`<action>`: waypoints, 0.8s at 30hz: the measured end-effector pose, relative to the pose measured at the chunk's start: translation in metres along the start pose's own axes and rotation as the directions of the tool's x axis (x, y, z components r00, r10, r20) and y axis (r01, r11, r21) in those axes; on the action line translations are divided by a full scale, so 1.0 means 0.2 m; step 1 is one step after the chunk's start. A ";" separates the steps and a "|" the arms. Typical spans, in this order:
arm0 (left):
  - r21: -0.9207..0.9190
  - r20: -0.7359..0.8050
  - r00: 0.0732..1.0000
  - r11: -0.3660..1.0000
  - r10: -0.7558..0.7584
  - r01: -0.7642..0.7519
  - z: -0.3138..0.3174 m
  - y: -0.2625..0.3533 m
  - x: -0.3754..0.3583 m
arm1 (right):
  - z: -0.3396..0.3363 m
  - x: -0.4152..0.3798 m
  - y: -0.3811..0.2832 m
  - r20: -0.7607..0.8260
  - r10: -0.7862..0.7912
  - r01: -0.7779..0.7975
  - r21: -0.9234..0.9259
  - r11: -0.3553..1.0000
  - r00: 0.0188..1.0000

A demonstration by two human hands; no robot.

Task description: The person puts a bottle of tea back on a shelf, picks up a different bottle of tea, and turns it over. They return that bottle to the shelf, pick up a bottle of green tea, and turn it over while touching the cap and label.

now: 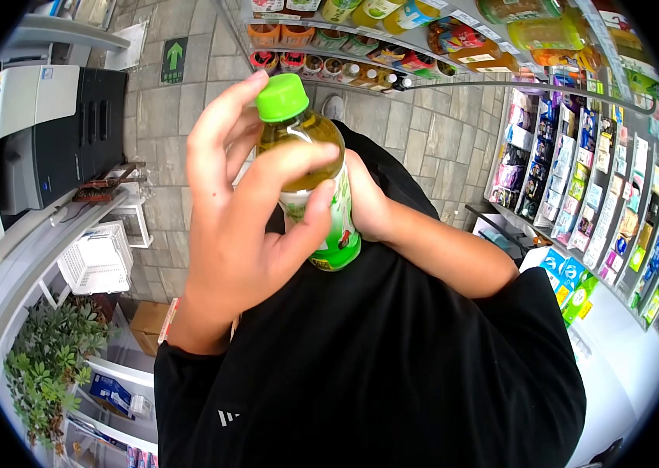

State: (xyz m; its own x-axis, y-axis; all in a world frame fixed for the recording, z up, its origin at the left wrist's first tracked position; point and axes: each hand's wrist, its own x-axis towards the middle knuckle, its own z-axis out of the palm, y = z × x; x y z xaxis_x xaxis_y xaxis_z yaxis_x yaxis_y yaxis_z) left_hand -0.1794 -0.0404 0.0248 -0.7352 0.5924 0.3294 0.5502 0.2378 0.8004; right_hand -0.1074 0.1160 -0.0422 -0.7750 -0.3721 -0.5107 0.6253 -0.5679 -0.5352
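In front of my chest stands a clear plastic bottle (295, 201) of yellowish-green drink, slightly tilted, with a bright green cap (282, 97) on it and a white and green label. My left hand (240, 203) is on its left side, thumb and index finger bent across the bottle's front. One longer finger reaches up beside the cap; the rest are curled and partly hidden. From the other side, my right hand (367, 199) grips the bottle, most of its fingers hidden behind it.
Drink shelves (392, 66) stand ahead, with a rack of small packets (579, 171) on the right. At left are a black and white printer (56, 140), a white basket (97, 261), a plant (53, 363) and a cardboard box (146, 326). Grey tiles (162, 164) cover the floor.
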 end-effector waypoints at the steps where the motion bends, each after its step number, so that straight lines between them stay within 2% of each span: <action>1: 0.001 0.002 1.000 1.000 0.003 -0.003 0.01 0.00 0.00 | 0.00 -0.01 0.00 -0.024 -0.008 0.009 0.016 1.000 1.000; 5: -0.009 0.059 0.998 0.999 0.033 -0.032 0.03 -0.03 -0.02 | -0.02 -0.03 0.00 0.028 -0.031 0.029 0.075 0.997 0.999; 7: -0.074 0.070 0.997 0.997 -0.033 0.038 0.03 -0.02 -0.06 | 0.00 -0.07 -0.01 0.067 -0.022 0.017 0.075 0.997 0.998; 9: -0.128 0.080 0.994 0.989 -0.069 0.079 0.03 -0.04 -0.12 | 0.03 -0.09 0.00 0.131 0.078 -0.121 0.364 0.924 0.988; 11: -0.183 0.095 0.990 0.975 -0.107 0.123 0.02 -0.05 -0.16 | 0.01 -0.09 0.05 0.147 0.096 -0.143 0.361 0.921 0.985; 14: -0.168 0.129 0.983 0.974 -0.131 0.152 -0.01 -0.05 -0.21 | 0.01 -0.11 0.11 0.182 0.111 -0.187 0.480 0.857 0.977; 15: -0.112 0.142 0.983 0.984 -0.119 0.135 -0.02 -0.05 -0.23 | 0.00 -0.10 0.15 0.182 0.112 -0.188 0.481 0.856 0.977; 16: -0.056 0.156 0.982 0.992 -0.106 0.116 -0.03 -0.05 -0.24 | -0.02 -0.10 0.19 0.245 0.063 -0.186 0.518 0.835 0.967; 18: -0.067 0.152 0.979 0.987 -0.135 0.146 -0.03 -0.04 -0.28 | -0.01 -0.10 0.23 0.349 -0.005 -0.219 0.600 0.770 0.937; 21: -0.051 0.168 0.971 0.982 -0.169 0.180 -0.05 -0.02 -0.33 | -0.01 -0.11 0.29 0.357 -0.061 -0.187 0.620 0.762 0.932; 22: -0.020 0.185 0.966 0.983 -0.178 0.185 -0.05 -0.01 -0.34 | 0.00 -0.13 0.29 0.283 -0.034 -0.181 0.697 0.694 0.958; 23: -0.022 0.186 0.966 0.983 -0.177 0.185 -0.05 -0.01 -0.35 | -0.01 -0.13 0.31 0.281 -0.035 -0.179 0.698 0.694 0.959; 24: -0.027 0.197 0.962 0.980 -0.189 0.198 -0.05 0.00 -0.36 | -0.02 -0.13 0.33 0.289 -0.050 -0.154 0.642 0.751 0.956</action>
State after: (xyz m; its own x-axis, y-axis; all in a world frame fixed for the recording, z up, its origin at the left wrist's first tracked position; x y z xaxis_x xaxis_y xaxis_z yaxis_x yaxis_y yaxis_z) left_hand -0.1306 -0.0901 0.0070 -0.7334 0.6766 0.0668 0.3824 0.3294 0.8633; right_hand -0.0456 0.0912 -0.0658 -0.7988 -0.5390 -0.2672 0.5309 -0.8405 0.1083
